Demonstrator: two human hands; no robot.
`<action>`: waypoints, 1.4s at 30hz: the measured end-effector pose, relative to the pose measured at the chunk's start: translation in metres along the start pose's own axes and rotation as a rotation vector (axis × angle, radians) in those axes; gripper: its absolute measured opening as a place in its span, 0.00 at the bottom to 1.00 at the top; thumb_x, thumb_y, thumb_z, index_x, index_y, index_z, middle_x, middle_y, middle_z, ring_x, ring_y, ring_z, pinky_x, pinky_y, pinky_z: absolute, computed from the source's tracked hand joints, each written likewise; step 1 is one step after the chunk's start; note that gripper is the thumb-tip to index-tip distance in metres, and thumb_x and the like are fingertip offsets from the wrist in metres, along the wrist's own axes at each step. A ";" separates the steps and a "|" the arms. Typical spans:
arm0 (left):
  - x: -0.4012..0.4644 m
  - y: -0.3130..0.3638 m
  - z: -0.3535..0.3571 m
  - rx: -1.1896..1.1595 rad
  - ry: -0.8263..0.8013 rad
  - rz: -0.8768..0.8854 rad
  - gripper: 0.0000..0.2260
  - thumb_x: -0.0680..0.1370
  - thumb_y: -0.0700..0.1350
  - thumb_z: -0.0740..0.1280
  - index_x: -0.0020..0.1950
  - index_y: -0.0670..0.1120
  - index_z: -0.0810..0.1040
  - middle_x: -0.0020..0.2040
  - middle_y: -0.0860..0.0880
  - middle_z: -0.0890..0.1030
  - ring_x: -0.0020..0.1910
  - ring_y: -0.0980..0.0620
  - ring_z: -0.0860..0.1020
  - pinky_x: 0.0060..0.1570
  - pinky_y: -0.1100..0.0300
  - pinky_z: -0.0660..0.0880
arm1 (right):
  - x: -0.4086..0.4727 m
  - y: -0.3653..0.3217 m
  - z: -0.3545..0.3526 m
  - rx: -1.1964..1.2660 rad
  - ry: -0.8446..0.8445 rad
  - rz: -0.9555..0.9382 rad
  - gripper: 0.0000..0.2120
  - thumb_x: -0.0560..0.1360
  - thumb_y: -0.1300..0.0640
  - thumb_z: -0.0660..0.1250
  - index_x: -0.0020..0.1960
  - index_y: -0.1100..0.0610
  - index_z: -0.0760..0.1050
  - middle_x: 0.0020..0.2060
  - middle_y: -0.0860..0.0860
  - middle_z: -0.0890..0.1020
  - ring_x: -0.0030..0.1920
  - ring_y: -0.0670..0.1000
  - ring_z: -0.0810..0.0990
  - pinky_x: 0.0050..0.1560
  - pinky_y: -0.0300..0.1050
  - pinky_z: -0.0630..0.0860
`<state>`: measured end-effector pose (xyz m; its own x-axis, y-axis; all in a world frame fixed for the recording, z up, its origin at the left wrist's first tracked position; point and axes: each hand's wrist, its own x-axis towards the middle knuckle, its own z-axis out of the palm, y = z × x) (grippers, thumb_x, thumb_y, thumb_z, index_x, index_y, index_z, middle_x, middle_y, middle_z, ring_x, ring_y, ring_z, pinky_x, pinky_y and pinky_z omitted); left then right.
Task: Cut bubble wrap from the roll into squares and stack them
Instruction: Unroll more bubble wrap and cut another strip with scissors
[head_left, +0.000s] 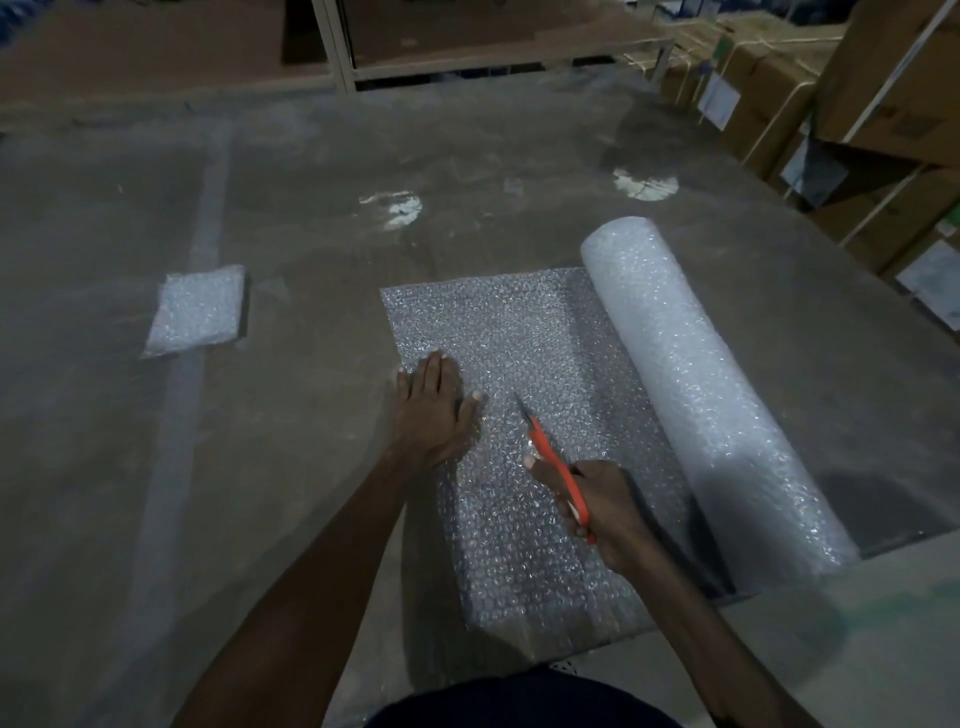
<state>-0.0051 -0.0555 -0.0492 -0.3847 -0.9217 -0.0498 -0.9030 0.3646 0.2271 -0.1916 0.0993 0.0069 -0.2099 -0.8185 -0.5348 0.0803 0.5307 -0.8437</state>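
Left hand (434, 410) flat on unrolled bubble wrap (524, 395), right hand (602, 512) grip clasping orange scissors (558, 473), roll (711, 384) beside

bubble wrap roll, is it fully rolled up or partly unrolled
Partly unrolled. The roll lies on the floor with a flat sheet spread out from it, pressed down by the left hand.

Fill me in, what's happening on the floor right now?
A person is cutting bubble wrap. The left hand presses flat on the unrolled sheet, while the right hand grips orange scissors with the blades over the sheet. The roll lies to the right; a stack of cut squares sits off left.
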 end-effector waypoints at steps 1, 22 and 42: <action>0.003 -0.003 -0.001 0.006 -0.006 -0.001 0.38 0.79 0.64 0.38 0.81 0.39 0.51 0.81 0.40 0.53 0.80 0.42 0.50 0.77 0.43 0.42 | 0.001 0.000 0.001 0.011 0.002 0.002 0.18 0.70 0.49 0.80 0.35 0.59 0.76 0.25 0.54 0.74 0.22 0.48 0.67 0.23 0.37 0.63; 0.011 -0.015 0.011 -0.042 -0.002 0.002 0.38 0.80 0.67 0.38 0.82 0.41 0.47 0.82 0.42 0.47 0.81 0.44 0.45 0.78 0.43 0.46 | 0.016 -0.016 0.008 0.004 0.020 0.022 0.18 0.70 0.49 0.79 0.39 0.61 0.77 0.25 0.52 0.75 0.22 0.48 0.68 0.23 0.38 0.64; 0.010 -0.013 0.010 -0.064 0.008 0.004 0.36 0.81 0.64 0.41 0.82 0.41 0.47 0.82 0.42 0.47 0.81 0.45 0.45 0.78 0.44 0.45 | 0.037 -0.026 0.015 0.000 0.010 -0.001 0.18 0.70 0.49 0.80 0.33 0.59 0.76 0.23 0.52 0.74 0.20 0.47 0.67 0.22 0.36 0.62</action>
<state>0.0006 -0.0681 -0.0619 -0.3861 -0.9215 -0.0411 -0.8876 0.3590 0.2887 -0.1866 0.0514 0.0081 -0.2198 -0.8169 -0.5333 0.0803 0.5296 -0.8444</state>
